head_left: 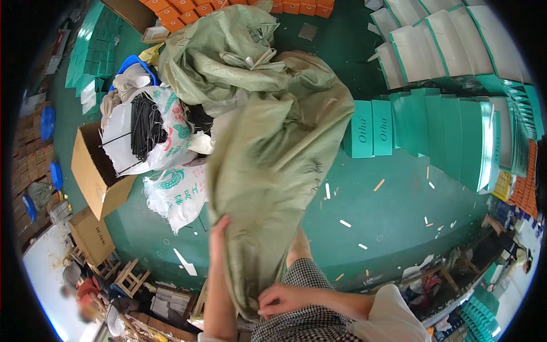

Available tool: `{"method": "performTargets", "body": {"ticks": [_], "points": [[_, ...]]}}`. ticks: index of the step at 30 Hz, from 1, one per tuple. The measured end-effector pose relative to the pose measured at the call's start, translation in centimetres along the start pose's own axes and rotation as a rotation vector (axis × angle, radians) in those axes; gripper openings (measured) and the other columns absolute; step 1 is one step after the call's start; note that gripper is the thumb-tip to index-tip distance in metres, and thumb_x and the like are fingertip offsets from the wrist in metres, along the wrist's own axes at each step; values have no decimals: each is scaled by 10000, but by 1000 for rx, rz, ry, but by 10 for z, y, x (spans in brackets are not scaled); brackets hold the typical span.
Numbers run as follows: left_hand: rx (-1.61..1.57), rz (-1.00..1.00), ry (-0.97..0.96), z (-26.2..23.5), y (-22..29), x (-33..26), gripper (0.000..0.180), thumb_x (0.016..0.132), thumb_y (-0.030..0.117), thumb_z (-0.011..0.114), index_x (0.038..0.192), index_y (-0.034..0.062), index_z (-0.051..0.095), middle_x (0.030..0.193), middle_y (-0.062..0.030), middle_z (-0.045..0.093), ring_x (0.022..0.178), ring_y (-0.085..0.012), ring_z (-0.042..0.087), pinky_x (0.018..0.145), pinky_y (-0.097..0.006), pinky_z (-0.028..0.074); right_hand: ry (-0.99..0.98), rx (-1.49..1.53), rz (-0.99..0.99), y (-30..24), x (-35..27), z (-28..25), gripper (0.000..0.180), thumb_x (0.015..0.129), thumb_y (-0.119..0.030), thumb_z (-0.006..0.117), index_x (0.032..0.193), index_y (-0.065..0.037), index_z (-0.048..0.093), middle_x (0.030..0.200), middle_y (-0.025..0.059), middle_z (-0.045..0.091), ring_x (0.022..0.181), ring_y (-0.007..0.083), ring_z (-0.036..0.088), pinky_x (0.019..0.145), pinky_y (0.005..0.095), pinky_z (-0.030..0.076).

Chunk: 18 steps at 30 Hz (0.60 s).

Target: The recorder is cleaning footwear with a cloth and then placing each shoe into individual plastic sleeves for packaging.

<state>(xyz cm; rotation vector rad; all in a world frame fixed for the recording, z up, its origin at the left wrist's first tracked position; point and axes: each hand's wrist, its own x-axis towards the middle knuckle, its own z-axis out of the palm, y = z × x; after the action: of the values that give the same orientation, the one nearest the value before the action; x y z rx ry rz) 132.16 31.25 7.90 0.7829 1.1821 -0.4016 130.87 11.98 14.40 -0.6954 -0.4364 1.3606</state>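
Note:
A large olive-green woven sack (268, 165) hangs in loose folds in front of me, running from the floor up toward my lap. My left hand (219, 232) grips its left edge, with some fingers hidden by the cloth. Down at the sack's near end, my right hand (278, 298) is closed on a bunched part of the fabric. More crumpled green sacking (222, 51) lies beyond it, touching its far end.
To the left are a white printed sack (176, 191), a bundle of black cords (147, 126) and an open cardboard box (94, 168). Teal boxes (362, 130) line the right side. Orange boxes (299, 7) stand at the back. Paper scraps litter the green floor (336, 245).

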Motion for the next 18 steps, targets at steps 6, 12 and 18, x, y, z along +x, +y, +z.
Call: {"method": "performTargets", "body": {"ticks": [6, 12, 18], "points": [[-242, 181, 187, -27, 23, -62, 449, 821, 226, 586, 1176, -38, 512, 1068, -179, 605, 919, -291, 623, 825, -401, 518, 742, -866, -213, -82, 1, -103, 134, 818, -91, 606, 947, -59, 628, 923, 85, 626, 932, 263, 589, 832, 383, 469], [-363, 220, 29, -1, 17, -59, 598, 908, 486, 411, 1334, 66, 397, 1300, -117, 474, 1157, -288, 478, 973, -415, 399, 248, -1212, 65, 22, 72, -182, 296, 903, -320, 481, 1056, -97, 602, 982, 138, 627, 959, 322, 588, 835, 444, 469], [-412, 377, 157, -90, 15, -22, 624, 911, 537, 350, 1372, 116, 351, 1353, -90, 419, 1203, -304, 430, 1009, -439, 357, 252, -1421, 1021, 83, -42, -244, 296, 853, -309, 516, 1000, -101, 667, 1016, 122, 644, 915, 304, 609, 811, 408, 482]]}}
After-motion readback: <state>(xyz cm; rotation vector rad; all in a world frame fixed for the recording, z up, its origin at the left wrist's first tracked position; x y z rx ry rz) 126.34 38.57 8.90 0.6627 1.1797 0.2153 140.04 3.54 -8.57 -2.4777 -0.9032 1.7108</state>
